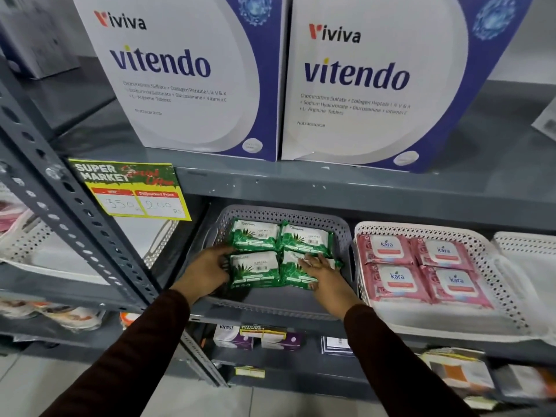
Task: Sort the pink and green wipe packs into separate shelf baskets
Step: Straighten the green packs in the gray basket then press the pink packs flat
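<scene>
Several green wipe packs [255,236] lie flat in a grey perforated basket [285,212] on the middle shelf. Beside it on the right, a white perforated basket [370,228] holds several pink wipe packs [388,278] in two rows. My left hand [207,266] grips the left edge of the front left green pack [255,267]. My right hand [322,272] rests flat on the front right green pack [293,276], fingers spread.
Two large white and blue boxes [186,73] stand on the shelf above. A yellow price tag [129,191] hangs from the shelf edge. A grey upright post [75,224] runs down on the left. Another white basket [526,251] sits at far right. Small boxes fill the lower shelf [255,338].
</scene>
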`<action>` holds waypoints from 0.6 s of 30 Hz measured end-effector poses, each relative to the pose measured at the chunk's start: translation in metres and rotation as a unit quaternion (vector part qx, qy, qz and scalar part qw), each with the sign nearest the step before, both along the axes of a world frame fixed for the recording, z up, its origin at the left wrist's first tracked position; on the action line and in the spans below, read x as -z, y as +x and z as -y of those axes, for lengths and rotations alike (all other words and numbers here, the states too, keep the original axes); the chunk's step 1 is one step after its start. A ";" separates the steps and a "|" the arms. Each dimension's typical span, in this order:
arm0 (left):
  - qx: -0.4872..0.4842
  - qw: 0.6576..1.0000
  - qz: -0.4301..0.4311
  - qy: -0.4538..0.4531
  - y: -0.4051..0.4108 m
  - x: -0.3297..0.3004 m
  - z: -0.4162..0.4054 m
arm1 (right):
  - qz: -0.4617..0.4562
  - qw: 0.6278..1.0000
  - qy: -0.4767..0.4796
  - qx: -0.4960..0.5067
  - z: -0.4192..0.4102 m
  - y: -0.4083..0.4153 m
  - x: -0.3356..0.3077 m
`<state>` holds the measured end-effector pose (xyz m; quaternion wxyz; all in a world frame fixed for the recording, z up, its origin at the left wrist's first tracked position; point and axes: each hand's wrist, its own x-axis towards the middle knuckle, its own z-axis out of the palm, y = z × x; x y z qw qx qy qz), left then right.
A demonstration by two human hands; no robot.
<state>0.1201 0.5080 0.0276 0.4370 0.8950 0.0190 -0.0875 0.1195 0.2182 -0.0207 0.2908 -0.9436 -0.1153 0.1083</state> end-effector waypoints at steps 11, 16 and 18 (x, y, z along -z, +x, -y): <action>0.171 0.952 0.111 0.230 0.003 0.020 0.033 | 0.073 0.990 -0.120 0.008 -0.003 -0.004 -0.009; 0.177 0.970 0.073 0.151 0.019 0.017 0.024 | 0.069 0.990 -0.120 -0.024 -0.007 -0.003 -0.012; 0.196 0.963 0.074 0.168 0.021 0.020 0.021 | 0.063 0.990 -0.122 -0.029 -0.010 -0.002 -0.012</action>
